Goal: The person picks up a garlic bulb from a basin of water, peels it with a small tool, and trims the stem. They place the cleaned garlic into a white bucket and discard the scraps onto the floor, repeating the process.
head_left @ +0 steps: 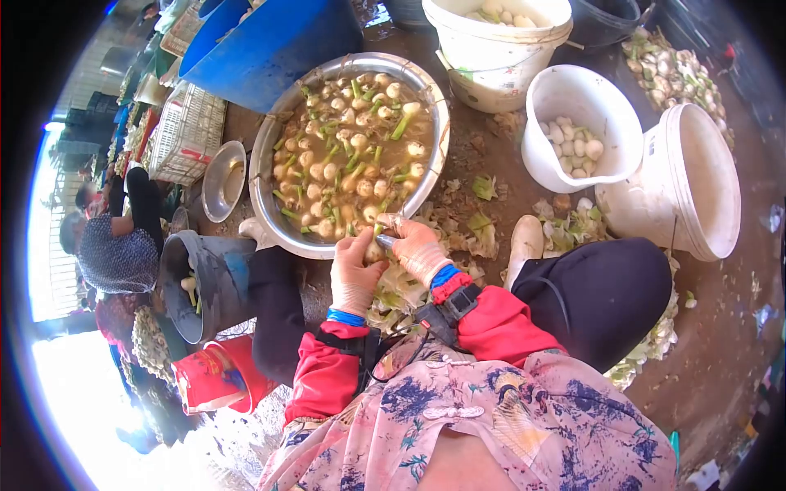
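Observation:
A wide metal basin point(443, 123) of muddy water is in front of me, full of pale garlic bulbs point(364, 187) with short green stalks. At its near rim my left hand point(356, 274) is closed around a garlic bulb point(374, 253), its stalk pointing away from me. Close beside it, my right hand point(419, 250) grips a small knife point(385, 240), mostly covered by the fingers, with its grey metal against the bulb's stalk end. Both hands wear pale, thin gloves with blue bands at the wrists.
Trimmed leaves and skins point(401, 303) litter the wet ground. On the right are a white bucket point(602, 90) of cleaned bulbs and a tipped white bucket point(647, 192). A blue tub point(286, 49) stands behind the basin; a grey bucket point(217, 282) and another person point(119, 254) are left.

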Motion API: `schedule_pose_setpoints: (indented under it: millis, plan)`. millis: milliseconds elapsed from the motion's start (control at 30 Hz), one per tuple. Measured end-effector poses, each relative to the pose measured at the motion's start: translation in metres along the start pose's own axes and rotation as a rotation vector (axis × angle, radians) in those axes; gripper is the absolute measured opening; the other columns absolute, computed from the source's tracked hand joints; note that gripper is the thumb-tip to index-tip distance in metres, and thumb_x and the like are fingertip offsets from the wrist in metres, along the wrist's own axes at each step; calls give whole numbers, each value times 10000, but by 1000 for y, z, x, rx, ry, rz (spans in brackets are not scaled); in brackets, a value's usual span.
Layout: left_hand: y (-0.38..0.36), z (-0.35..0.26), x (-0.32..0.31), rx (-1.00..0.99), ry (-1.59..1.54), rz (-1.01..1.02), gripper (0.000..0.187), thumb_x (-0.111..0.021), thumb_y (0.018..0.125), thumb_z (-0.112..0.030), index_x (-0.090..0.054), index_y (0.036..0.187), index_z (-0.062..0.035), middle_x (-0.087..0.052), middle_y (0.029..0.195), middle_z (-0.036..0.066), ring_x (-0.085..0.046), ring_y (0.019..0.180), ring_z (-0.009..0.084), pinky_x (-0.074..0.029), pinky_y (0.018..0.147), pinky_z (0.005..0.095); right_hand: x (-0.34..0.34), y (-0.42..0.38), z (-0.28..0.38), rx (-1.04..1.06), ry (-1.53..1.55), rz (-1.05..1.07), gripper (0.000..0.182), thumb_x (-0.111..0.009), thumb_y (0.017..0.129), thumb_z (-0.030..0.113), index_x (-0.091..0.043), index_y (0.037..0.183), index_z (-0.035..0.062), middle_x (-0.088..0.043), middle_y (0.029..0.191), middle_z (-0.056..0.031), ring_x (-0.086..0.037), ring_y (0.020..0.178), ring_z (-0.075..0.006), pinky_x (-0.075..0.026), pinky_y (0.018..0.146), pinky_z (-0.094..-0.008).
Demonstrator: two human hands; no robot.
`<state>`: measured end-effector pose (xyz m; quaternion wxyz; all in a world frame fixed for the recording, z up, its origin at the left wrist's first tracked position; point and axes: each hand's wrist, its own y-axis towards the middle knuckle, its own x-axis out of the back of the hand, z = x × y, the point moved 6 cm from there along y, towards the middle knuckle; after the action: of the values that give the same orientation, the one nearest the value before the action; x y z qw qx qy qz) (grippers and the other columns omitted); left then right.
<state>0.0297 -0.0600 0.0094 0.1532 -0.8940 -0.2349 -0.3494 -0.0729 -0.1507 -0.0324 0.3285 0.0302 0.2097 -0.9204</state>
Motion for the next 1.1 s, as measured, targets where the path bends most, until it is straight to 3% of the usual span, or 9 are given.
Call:
schedule_pose_setpoints:
  millis: [167, 333, 600, 667, 700, 733, 933, 1033, 1100]
  plan:
    - [-15, -18, -2, -85, 303, -115, 613, -787, 642, -121, -588, 1221, -146, -570, 991, 98, -586, 906, 317, -492, 771, 405, -9, -2, -8, 37, -77, -51, 386, -634, 848, 6, -589, 1230, 34, -681, 1041, -117, -625, 925, -149, -489, 820, -273]
    - [-18, -24, -11, -108, 556, -171, 495, -713, 682, -136, -583, 1157, -186, -560, 943, 90, -572, 910, 331, -484, 732, 445, -13, -3, -21, 8, -364, -177, 343, -567, 876, 21, -582, 1219, 36, -672, 1007, -172, -645, 919, -241, -491, 820, -311]
    - [-21, -6, -16, -210, 388, -206, 505, -699, 749, -164, -549, 1231, -184, -592, 971, 124, -609, 863, 326, -517, 717, 431, 0, 0, -31, 80, -308, -140, 376, -567, 857, 24, -588, 1232, 35, -673, 1062, -157, -644, 960, -216, -486, 843, -306]
    - [-17, 37, -28, 400, -1012, 26, 485, -653, 858, -245, -490, 1307, -161, -618, 1014, 127, -636, 804, 274, -545, 656, 388, 5, 1, -28, 99, -255, -84, 374, -572, 858, 15, -593, 1231, 28, -674, 1074, -137, -641, 965, -207, -490, 845, -303]
    - [-18, 31, -30, 480, -1541, 150, 476, -578, 928, -335, -447, 1342, -138, -633, 1016, 114, -635, 737, 217, -548, 592, 329, 1, 1, -27, 46, 70, 27, 342, -538, 852, -19, -623, 1181, 19, -664, 1108, -118, -637, 989, -209, -482, 865, -295]
    - [-21, 32, -31, 562, -1676, 111, 476, -544, 935, -403, -462, 1331, -152, -639, 1004, 108, -624, 708, 202, -537, 562, 307, -5, 0, -24, -8, 395, 139, 328, -504, 847, -52, -654, 1132, 10, -653, 1142, -100, -633, 1013, -211, -474, 884, -287]
    - [-25, 23, -20, 495, -1453, 45, 507, -477, 950, -504, -498, 1319, -156, -648, 904, 64, -573, 593, 145, -483, 474, 249, -11, -21, 2, -257, 783, 351, 413, -512, 882, -16, -532, 1293, 18, -634, 1094, -103, -622, 987, -193, -506, 855, -324]
    - [-27, 12, -4, 326, -798, -68, 727, -444, 902, -655, -479, 1363, -94, -594, 791, 16, -522, 596, 94, -455, 513, 228, -19, -19, -14, -237, 404, 295, 334, -683, 839, 128, -644, 1163, 55, -670, 1005, -91, -628, 843, -147, -513, 722, -291]
    - [-14, 28, -5, 320, -836, -133, 743, -442, 902, -659, -486, 1352, -69, -579, 778, 15, -519, 614, 101, -449, 548, 235, -24, -31, 3, -143, 154, 294, 323, -683, 829, 134, -657, 1142, 61, -676, 951, -85, -624, 806, -127, -509, 700, -282]
